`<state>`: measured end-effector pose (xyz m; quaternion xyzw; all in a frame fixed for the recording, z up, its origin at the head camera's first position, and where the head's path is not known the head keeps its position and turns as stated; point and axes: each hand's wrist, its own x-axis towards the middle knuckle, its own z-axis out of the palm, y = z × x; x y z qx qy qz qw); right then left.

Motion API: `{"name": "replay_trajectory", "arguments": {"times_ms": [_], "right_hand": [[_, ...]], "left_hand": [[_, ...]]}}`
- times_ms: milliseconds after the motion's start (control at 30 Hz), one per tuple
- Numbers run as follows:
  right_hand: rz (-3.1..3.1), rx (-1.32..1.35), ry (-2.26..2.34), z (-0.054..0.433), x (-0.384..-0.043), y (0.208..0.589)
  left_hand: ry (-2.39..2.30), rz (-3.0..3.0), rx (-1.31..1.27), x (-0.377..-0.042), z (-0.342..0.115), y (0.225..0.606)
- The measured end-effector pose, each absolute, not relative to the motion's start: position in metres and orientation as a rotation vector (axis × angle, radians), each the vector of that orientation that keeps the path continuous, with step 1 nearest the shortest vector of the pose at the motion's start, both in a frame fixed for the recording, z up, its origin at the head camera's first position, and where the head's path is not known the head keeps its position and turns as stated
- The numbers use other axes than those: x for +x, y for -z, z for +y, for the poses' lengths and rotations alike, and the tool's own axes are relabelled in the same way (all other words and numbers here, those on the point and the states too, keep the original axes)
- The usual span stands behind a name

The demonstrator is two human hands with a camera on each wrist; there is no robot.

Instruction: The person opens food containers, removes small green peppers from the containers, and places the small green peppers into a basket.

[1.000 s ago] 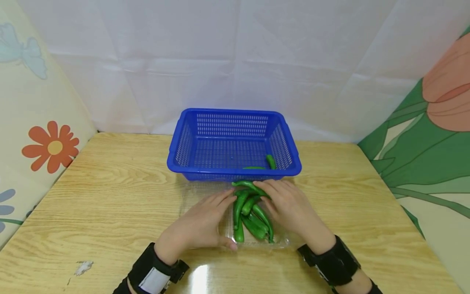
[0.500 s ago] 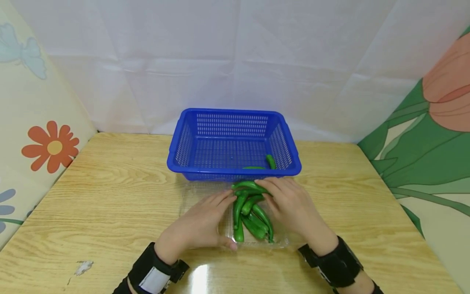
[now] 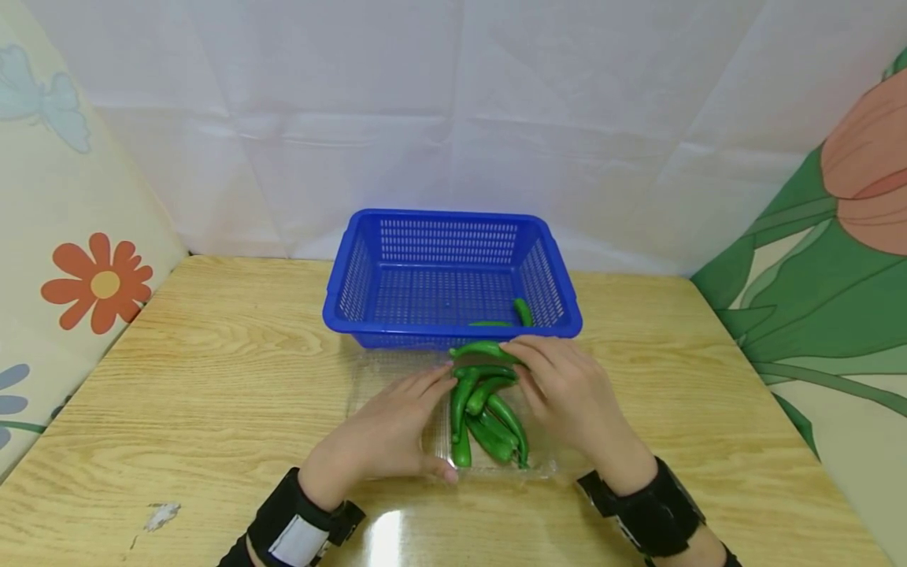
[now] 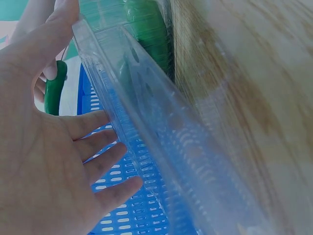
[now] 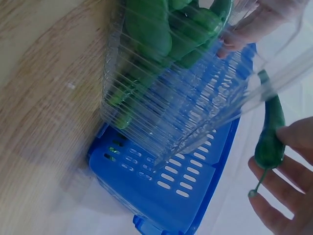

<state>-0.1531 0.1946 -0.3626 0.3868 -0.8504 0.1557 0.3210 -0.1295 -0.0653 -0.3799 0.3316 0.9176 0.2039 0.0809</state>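
Note:
In the head view, my right hand [image 3: 568,394] pinches a green chili pepper [image 3: 482,349] by its stem end, just above a clear plastic clamshell box [image 3: 542,471]. The right wrist view shows this chili pepper [image 5: 272,125] between thumb and fingers, its thin stem hanging below. Several other green chili peppers [image 3: 494,433] lie heaped in the box's right half. My left hand [image 3: 386,429] rests on the box near its fold, fingers straight and spread, thumb at the front rim. In the left wrist view its fingertips touch the clear wall [image 4: 137,112].
A blue perforated basket [image 3: 453,329] stands directly behind the box. Two green chili peppers [image 3: 523,312] show inside its right part. The wooden table [image 3: 212,378] extends to both sides, with a white cloth [image 3: 453,118] hanging behind it.
My right hand has lifted the top chili pepper slightly away from the heap, up and to the right. The left hand, box and basket have stayed put.

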Motion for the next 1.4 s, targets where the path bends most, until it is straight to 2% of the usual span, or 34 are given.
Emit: {"name": "replay_trajectory", "arguments": {"times_ms": [567, 1400], "right_hand": [[-2.128, 0.792, -0.447, 0.197, -0.154, 0.358], [-2.185, 0.695, -0.417, 0.210, -0.163, 0.359]], "left_hand": [[-0.606, 2.739, 0.987, -0.128, -0.065, 0.379], [-0.608, 2.738, 0.980, -0.127, -0.064, 0.377]]}}
